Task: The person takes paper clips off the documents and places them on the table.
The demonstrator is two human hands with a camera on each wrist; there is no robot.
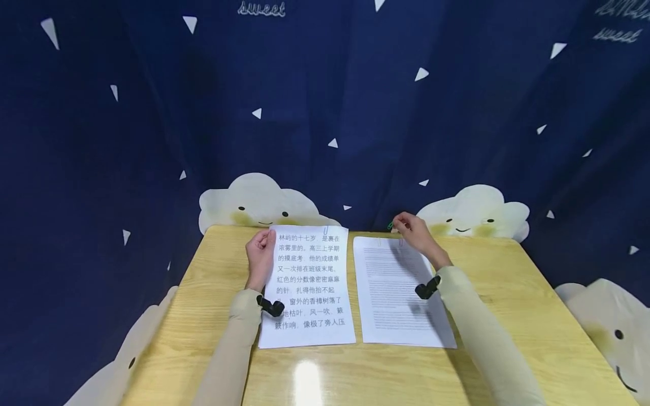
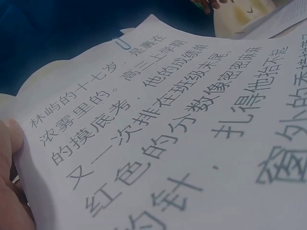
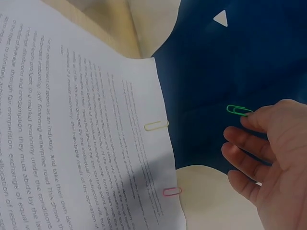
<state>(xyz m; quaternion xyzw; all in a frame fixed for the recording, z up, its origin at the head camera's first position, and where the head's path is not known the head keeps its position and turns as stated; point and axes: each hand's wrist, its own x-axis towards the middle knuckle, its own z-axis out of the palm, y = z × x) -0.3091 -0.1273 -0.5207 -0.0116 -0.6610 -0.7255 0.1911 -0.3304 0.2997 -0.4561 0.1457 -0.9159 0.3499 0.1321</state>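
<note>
My left hand (image 1: 260, 256) grips the upper left edge of a stack of paper (image 1: 310, 287) printed with large Chinese characters. A blue paper clip (image 2: 122, 44) sits on that stack's top edge. Between the thumb and index finger of my right hand (image 3: 276, 148) is a green paper clip (image 3: 238, 110), held in the air just beyond the second paper (image 1: 401, 299), which bears small English print. On that paper's top edge are a yellow paper clip (image 3: 156, 125) and a pink paper clip (image 3: 172, 191).
Both papers lie side by side on a light wooden table (image 1: 213, 293), a narrow gap between them. Behind the far edge hangs a dark blue curtain (image 1: 304, 152) with white triangles and smiling clouds. Each wrist wears a small black camera (image 1: 427, 287).
</note>
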